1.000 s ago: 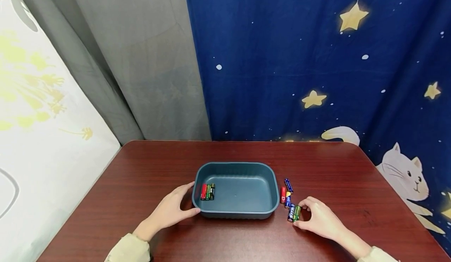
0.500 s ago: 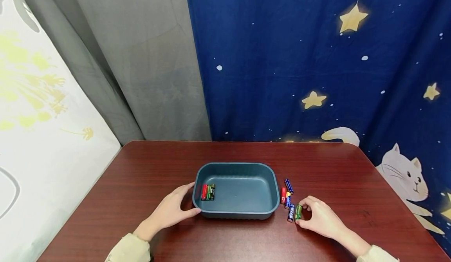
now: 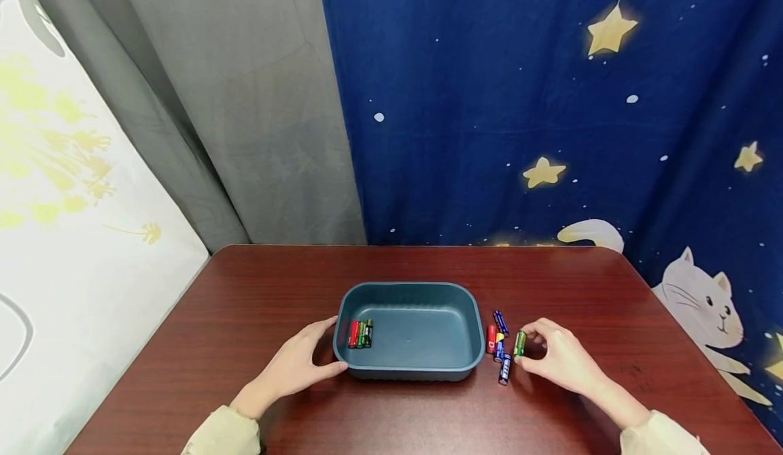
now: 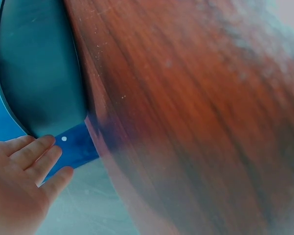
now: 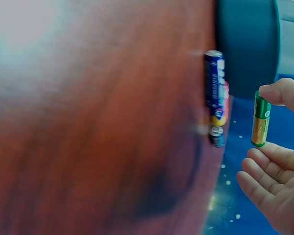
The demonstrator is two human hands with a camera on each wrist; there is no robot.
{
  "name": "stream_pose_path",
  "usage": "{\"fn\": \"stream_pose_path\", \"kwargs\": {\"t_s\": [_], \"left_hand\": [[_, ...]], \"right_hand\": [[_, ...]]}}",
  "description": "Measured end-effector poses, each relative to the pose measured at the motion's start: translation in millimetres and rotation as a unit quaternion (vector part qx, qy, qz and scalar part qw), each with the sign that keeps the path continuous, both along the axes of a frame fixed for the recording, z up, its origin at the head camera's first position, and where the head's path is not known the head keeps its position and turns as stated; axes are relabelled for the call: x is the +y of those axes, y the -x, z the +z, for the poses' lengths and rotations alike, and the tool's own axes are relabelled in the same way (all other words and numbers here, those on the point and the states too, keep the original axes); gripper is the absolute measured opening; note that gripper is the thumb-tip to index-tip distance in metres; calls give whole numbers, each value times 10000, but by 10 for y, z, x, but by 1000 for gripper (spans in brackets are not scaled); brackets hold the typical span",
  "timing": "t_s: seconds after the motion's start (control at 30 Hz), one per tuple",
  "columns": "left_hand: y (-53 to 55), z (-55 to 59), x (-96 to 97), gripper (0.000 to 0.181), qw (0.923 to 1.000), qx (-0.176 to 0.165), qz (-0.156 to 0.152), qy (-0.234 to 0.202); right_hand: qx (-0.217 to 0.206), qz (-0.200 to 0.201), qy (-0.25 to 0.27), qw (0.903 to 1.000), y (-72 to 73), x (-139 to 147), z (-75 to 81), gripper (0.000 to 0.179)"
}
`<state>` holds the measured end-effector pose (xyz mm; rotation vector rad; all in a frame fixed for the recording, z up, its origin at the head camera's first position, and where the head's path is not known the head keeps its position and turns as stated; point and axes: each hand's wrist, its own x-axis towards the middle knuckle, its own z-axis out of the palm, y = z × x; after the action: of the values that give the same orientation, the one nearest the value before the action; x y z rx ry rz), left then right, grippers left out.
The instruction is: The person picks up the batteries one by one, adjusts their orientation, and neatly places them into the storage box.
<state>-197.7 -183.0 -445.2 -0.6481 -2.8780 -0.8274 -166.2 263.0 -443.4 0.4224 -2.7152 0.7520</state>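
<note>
In the head view, my right hand (image 3: 559,358) pinches a green battery (image 3: 520,343) end to end between thumb and fingertip. The right wrist view shows that same battery (image 5: 261,120), green and gold, held off the table. Across the table my left hand (image 3: 300,360) rests against the left end of a teal plastic bin (image 3: 422,349), thumb at the near corner and straight fingers along the side. Inside the bin, at its left, lie a red battery (image 3: 353,334), a green one and a black one (image 3: 369,333) side by side.
Between bin and right hand lie a red battery (image 3: 491,339), a blue-and-yellow battery (image 3: 499,347), a blue-and-white battery (image 3: 504,369) and a dark blue battery (image 3: 501,322). The brown table (image 3: 275,285) ends at the curtains (image 3: 453,135).
The green battery has come away from beside the blue-and-white one and moved farther back over the table in my right hand. My left hand and the bin stay put.
</note>
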Motion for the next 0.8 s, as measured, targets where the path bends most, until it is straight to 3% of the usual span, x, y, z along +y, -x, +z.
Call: {"fn": "stream_pose_path", "kwargs": {"t_s": [0.3, 0.53, 0.8], "left_hand": [[2, 0, 6, 79, 10000, 32, 7, 45], [0, -5, 0, 79, 9999, 104, -23, 29], [4, -8, -1, 79, 10000, 54, -1, 34]], "right_hand": [[176, 48, 4, 9998, 164, -87, 190, 38], [313, 354, -11, 9989, 313, -240, 290, 38], [205, 515, -14, 9985, 437, -486, 384, 38]]}}
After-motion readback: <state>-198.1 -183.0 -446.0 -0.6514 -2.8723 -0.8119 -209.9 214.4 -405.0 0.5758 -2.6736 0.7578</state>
